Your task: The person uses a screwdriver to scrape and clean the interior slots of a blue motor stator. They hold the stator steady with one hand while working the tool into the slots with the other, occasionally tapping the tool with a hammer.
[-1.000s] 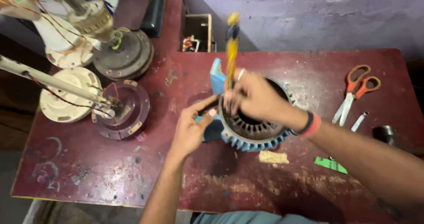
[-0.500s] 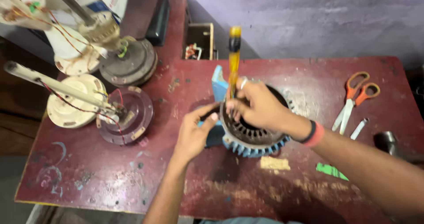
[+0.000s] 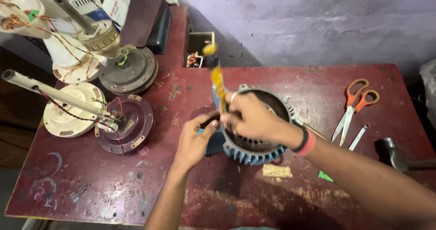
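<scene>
Both hands sit much as before over the blue motor, mid-table. Right hand is clenched around a blurred yellow tool above the motor's rim; left hand pinches something small beside it. Scissors lie well right of the motor.

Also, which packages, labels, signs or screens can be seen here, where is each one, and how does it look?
White box or casing: top left, behind the fan motors; white with blue and red print and a small vent grille.
Small open box: top centre, at the back edge of the table; dark, square, with bits of wire inside.
Pale tag: flat on the red table, in front of the blue motor housing; rectangular, yellowish.
No screens or signs.
</scene>
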